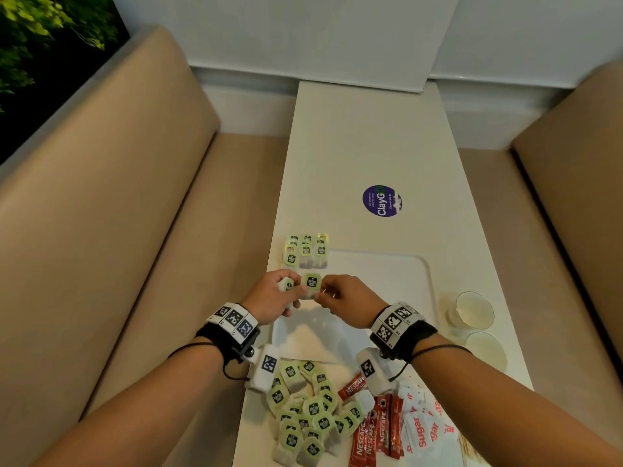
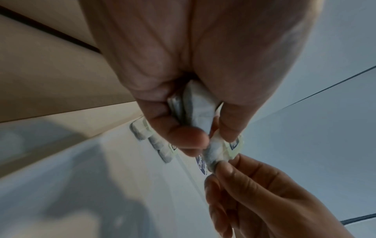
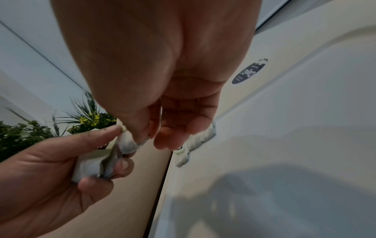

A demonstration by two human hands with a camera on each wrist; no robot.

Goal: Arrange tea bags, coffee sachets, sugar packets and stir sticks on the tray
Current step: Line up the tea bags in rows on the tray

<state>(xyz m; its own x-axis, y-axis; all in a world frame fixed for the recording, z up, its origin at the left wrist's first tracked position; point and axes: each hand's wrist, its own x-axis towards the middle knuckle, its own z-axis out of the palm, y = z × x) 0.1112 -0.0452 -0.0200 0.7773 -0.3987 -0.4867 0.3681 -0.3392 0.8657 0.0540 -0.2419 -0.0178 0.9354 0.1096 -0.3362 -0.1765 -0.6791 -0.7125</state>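
Note:
My left hand (image 1: 292, 292) grips a small stack of green-labelled tea bags (image 1: 286, 285) above the left side of the white tray (image 1: 387, 274). My right hand (image 1: 321, 291) pinches one tea bag (image 1: 312, 284) at the edge of that stack, between the two hands. In the left wrist view the stack (image 2: 193, 106) sits in my curled left fingers, and the right fingertips (image 2: 225, 169) pinch the single bag (image 2: 215, 149). The right wrist view shows the same pinch on the bag (image 3: 128, 141). Several tea bags (image 1: 305, 252) lie in rows at the tray's far left corner.
A loose pile of tea bags (image 1: 310, 416) lies at the table's near edge, with red coffee sachets (image 1: 377, 429), sugar packets (image 1: 421, 429) and wooden stir sticks (image 1: 467, 446) to its right. Two glass cups (image 1: 473, 310) stand right of the tray. Beige benches flank the table.

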